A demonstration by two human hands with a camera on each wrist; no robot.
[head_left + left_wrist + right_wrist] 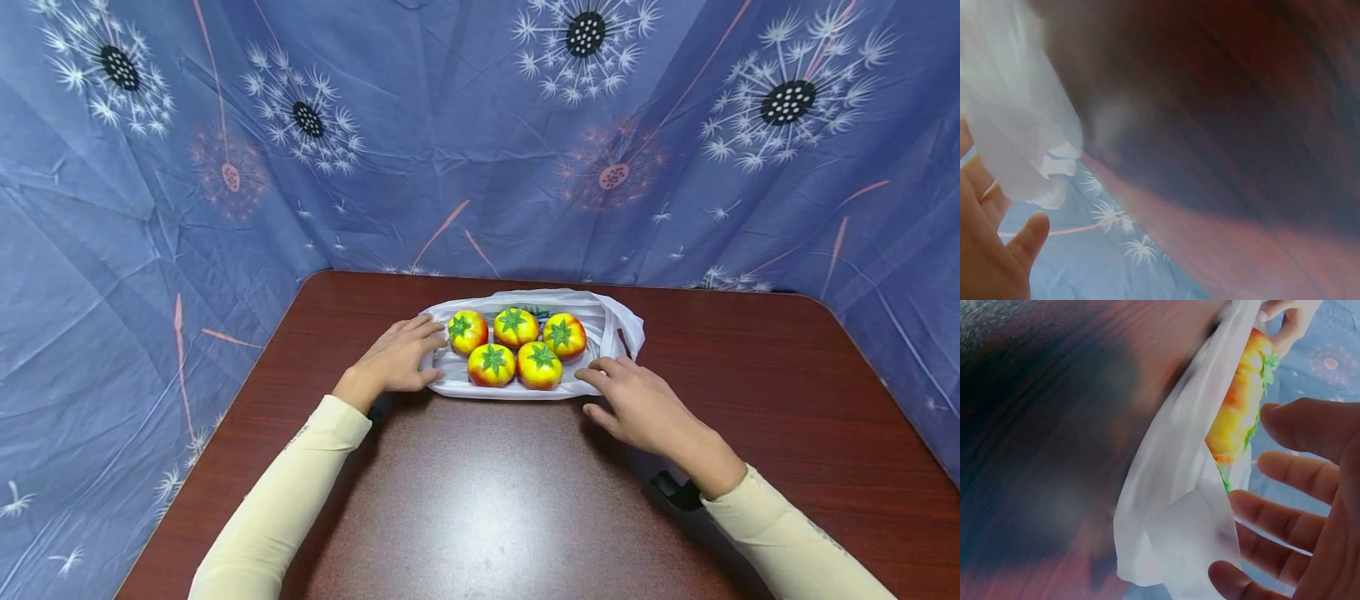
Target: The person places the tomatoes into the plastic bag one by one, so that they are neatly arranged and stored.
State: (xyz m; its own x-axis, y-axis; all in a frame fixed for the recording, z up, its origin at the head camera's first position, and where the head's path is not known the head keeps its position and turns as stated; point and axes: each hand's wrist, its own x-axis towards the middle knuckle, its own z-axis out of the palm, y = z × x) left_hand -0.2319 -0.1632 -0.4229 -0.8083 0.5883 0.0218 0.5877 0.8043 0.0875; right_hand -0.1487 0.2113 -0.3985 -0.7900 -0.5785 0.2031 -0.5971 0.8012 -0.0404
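Note:
Several yellow-red tomatoes (492, 365) with green star-shaped tops lie grouped on a white plastic bag (525, 393), whose sides stand up around them. At the bag's left end is my left hand (405, 357), its fingers extended along the edge. In the left wrist view, the hand's thumb (1032, 237) is spread away from the white plastic. My right hand (641, 406) reaches over the bag's near right corner, fingers relaxed and apart. The right wrist view shows its fingers (1279, 519) beside the plastic, with tomatoes (1241, 406) just beyond.
The bag lies toward the back of a dark reddish-brown wooden table (465, 483). A blue curtain (465, 208) with dandelion prints hangs behind the table and at its sides. A loose fold of the bag (626, 325) sticks out at the right.

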